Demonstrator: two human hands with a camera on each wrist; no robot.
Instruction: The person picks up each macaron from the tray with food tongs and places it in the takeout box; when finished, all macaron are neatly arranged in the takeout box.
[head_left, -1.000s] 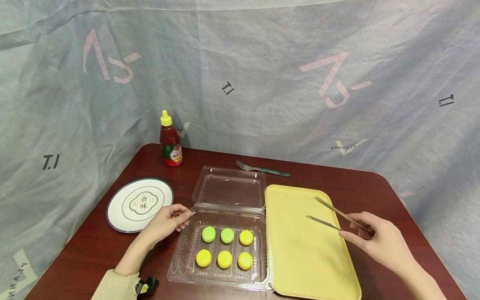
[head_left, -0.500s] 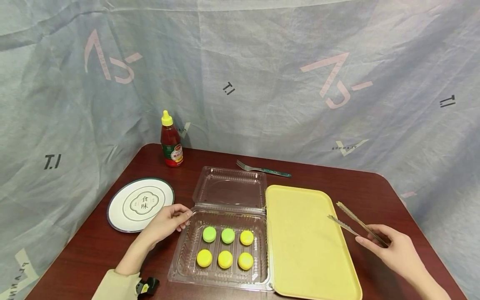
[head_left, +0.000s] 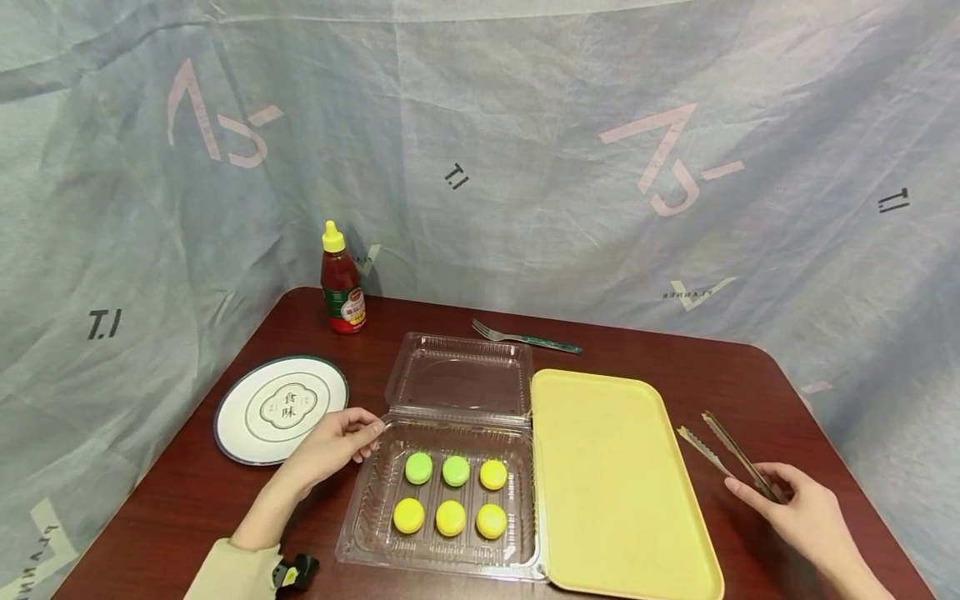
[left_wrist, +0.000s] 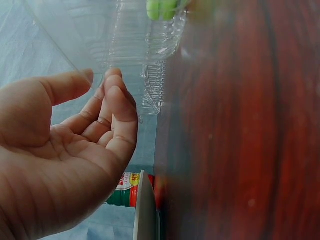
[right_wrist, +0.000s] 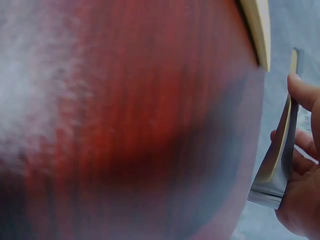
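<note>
My left hand (head_left: pixel 330 446) pinches the upper left rim of an open clear plastic container (head_left: pixel 442 565). In the left wrist view, thumb and fingertips meet at the edge of that container (left_wrist: pixel 132 45). Inside sit two green macarons (head_left: pixel 418 468) and several yellow macarons (head_left: pixel 450 518), in two rows. On the other side, my right hand (head_left: pixel 810 512) holds metal tongs (head_left: pixel 739 457), tips apart with nothing between them, over the table right of the yellow tray (head_left: pixel 615 475). The right wrist view has the tongs (right_wrist: pixel 274 162) between thumb and fingers.
A white plate (head_left: pixel 232 417) with a dark rim lies behind my left forearm. Farther back stand a red sauce bottle (head_left: pixel 342 287) with a yellow cap and a fork (head_left: pixel 525 339). The container's lid (head_left: pixel 465 379) lies folded back. A grey curtain (head_left: pixel 480 167) surrounds the table.
My right hand has moved right and toward me with the tongs, from over the yellow tray to beyond its right edge. The left hand and macarons have stayed put.
</note>
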